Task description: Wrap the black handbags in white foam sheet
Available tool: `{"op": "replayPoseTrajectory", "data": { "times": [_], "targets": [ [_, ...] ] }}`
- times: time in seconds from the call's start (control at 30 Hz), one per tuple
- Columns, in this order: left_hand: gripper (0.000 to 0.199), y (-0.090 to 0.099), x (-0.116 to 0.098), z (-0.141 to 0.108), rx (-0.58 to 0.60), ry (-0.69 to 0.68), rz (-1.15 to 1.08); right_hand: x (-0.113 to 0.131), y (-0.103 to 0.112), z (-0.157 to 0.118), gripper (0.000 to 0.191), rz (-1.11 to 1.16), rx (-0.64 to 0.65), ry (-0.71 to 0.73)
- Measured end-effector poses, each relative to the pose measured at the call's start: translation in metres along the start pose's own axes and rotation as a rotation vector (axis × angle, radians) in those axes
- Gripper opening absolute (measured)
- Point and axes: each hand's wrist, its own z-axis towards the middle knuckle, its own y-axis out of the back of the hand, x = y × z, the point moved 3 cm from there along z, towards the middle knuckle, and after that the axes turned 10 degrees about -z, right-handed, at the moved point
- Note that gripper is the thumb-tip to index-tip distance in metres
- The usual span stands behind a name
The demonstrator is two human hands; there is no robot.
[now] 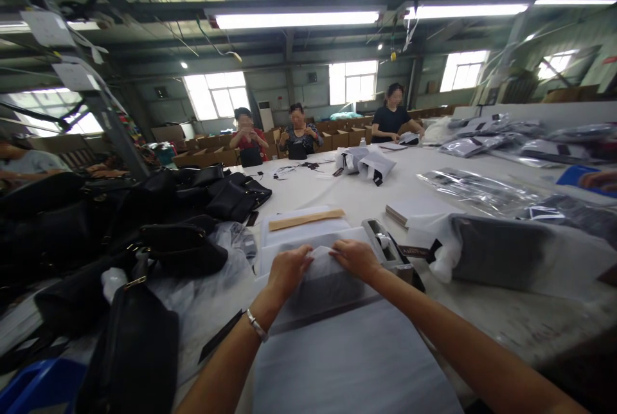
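White translucent sheeting (pixel 324 276) is lying at the centre of the frame, covering a dark, flat form (pixel 332 296) whose outline is showing softly through it. The left hand (pixel 292 266) is pinching the upper edge of the sheeting between thumb and fingertips; the right hand (pixel 357 258) is gripping the same edge likewise, slightly apart from the left. A thin, peaked fold is standing between them. A rounded, silver-coloured bangle (pixel 257 325) is encircling the left wrist.

Smooth, pale sheets (pixel 357 362) are lying flat at the lower centre. Just above the hands, a flat tan strip (pixel 306 219) is resting on white paper. Beside the right hand, a grey, box-shaped holder (pixel 380 240) is containing a white roll.

Black, leather-like bags (pixel 144 189) are heaping along the left; one upright bag (pixel 135 343) at lower left is carrying gold-coloured hardware. Crumpled clear plastic (pixel 236 237) is lying near the heap.

At right of the frame, a dark, rectangular item (pixel 501 256) is lying in translucent white wrap, below glossy plastic sleeves (pixel 477 189). Three people are working at the far edge of the white table (pixel 299 189), with brown cardboard boxes (pixel 212 155) standing behind.
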Motion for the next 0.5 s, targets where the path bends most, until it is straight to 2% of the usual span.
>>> {"op": "replayPoseTrajectory", "data": {
  "times": [0.13, 0.27, 0.33, 0.4, 0.5],
  "targets": [
    [0.027, 0.005, 0.000, 0.008, -0.028, -0.015, 0.037, 0.002, 0.005, 0.008, 0.025, -0.033, 0.023, 0.006],
    [0.037, 0.009, -0.012, 0.005, -0.121, -0.059, 0.098, 0.002, 0.002, 0.009, 0.025, -0.044, 0.018, 0.000],
    [0.039, 0.001, -0.024, -0.004, -0.126, -0.124, 0.114, 0.003, -0.001, 0.009, 0.023, -0.045, 0.010, -0.002],
    [0.034, -0.014, -0.035, -0.014, -0.080, -0.176, 0.113, 0.003, -0.004, 0.010, 0.019, -0.041, -0.003, -0.004],
    [0.032, -0.036, -0.039, -0.024, -0.034, -0.140, 0.103, -0.005, -0.005, 0.014, 0.012, -0.039, -0.030, -0.028]
  ]
}}
